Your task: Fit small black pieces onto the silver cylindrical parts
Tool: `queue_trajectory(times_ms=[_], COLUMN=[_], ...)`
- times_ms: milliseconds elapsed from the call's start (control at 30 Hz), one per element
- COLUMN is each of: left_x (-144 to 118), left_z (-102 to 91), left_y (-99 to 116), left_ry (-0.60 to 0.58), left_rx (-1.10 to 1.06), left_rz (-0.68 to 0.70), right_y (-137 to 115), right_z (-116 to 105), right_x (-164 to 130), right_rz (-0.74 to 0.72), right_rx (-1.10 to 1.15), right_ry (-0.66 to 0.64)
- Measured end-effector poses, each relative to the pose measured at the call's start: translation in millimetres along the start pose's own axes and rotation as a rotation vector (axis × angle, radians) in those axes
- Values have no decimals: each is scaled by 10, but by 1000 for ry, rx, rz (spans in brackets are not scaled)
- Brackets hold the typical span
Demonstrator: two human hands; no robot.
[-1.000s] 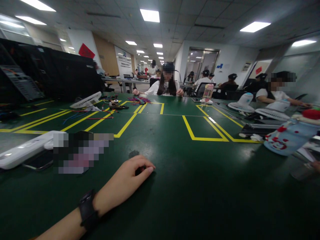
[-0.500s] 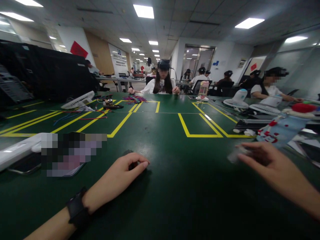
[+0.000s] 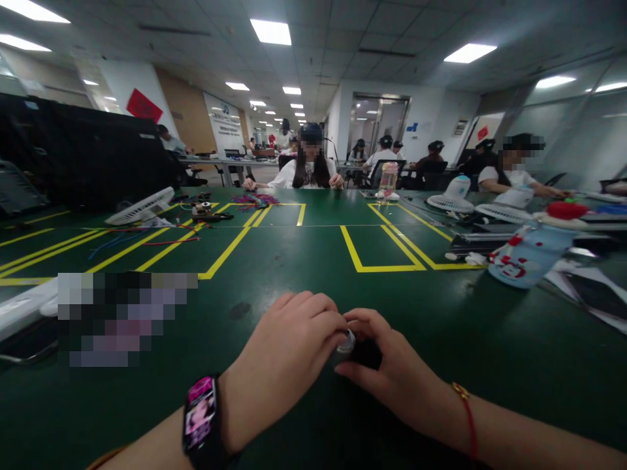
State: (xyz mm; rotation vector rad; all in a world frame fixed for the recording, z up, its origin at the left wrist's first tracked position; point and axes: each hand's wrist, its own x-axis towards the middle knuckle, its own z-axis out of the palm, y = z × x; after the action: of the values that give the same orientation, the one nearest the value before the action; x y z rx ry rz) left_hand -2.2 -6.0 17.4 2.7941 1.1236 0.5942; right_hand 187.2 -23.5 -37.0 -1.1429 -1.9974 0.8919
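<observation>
Silvery-grey, a small container (image 3: 346,344) is at the table's (image 3: 294,261) near middle, the left hand (image 3: 291,343) clasping it; the right hand (image 3: 404,372) curves close around, whether gripping I cannot tell. Farther right stands a blue cup (image 3: 531,254).

Blown-out ceiling panels (image 3: 270,32) light an otherwise dim frame from the top, with a soft sheen on the green tabletop (image 3: 279,267) near the centre and deep darkness at bottom centre. Wide-angle distortion stretches the edges; blocky pixelation covers part of the left.
</observation>
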Motion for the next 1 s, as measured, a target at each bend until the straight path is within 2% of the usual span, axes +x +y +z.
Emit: queue_trajectory(times_ms=[67,133,200,267,333,433,500,633,767,833,867,933,1000], left_x=[3,-6,-22,-47,-80,-133,-158,-171,-220,-304,-365,-514,-673], left_z=[-14,-63,-117,-132,-76,104,224,333,265,180,128,21,-75], left_y=[-5,-19,-47,-92,-143,-208,-233,-241,-276,-376,-455,-663,-896], left_ry=[6,61,137,165,107,-34,-81,-85,-75,-69,-63,-41,-20], left_rx=[-55,-82,-76,-32,27,53,41,0,-43,-51,-52,-48,-70], left_rz=[-23,-31,-49,-75,-89,-83,-83,-89,-100,-124,-140,-204,-294], right_y=[-27,-56,-68,-62,-47,-29,-19,4,39,102,160,351,646], right_z=[-12,-28,-54,-89,-124,-158,-162,-122,-165,-324,-452,-804,-1252], right_x=[10,22,23,12,-7,-30,-38,-33,-31,-71,-115,-264,-493], right_rz=[-14,-30,-15,15,37,50,58,33,-10,-9,8,100,236], right_rx=[-4,-39,-80,-116,-146,-175,-188,-221,-251,-292,-327,-431,-573], right_ry=[-8,1,8,15,26,30,17,46,68,146,231,452,643])
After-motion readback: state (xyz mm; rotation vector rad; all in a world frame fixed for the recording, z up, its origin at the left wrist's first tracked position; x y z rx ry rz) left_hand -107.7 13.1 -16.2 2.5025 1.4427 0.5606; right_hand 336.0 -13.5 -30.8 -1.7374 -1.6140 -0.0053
